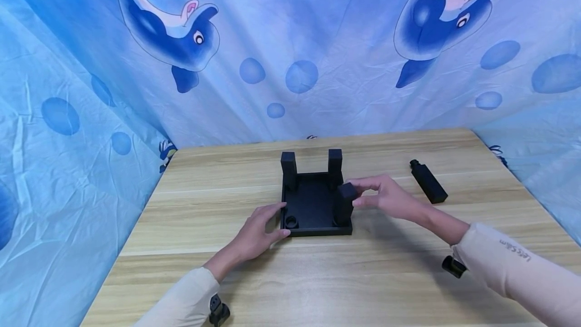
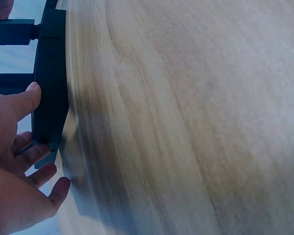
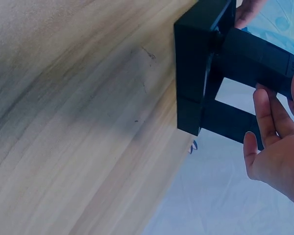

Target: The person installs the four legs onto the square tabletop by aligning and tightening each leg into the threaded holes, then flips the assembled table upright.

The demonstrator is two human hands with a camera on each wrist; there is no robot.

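A small black square base with raised rims (image 1: pixel 313 231) lies on the table, hollow side up, like an upturned miniature table. Black square legs stand at its far left (image 1: pixel 289 168), far right (image 1: pixel 335 165) and near right (image 1: pixel 345 205) corners. At the near left corner shows a bare round socket (image 1: pixel 291 222). My left hand (image 1: pixel 256 233) holds that corner, thumb (image 2: pixel 32 95) on the front wall and index finger at the left rim. My right hand (image 1: pixel 390 198) pinches the near right leg (image 3: pixel 257 58) between thumb and fingers near its upper end.
Another black leg (image 1: pixel 428 183) with a threaded knob end lies on the table to the right, beyond my right forearm. Black wrist cameras sit under both sleeves. A blue dolphin-print curtain (image 1: pixel 290 39) hangs behind and beside the wooden table (image 1: pixel 213 191).
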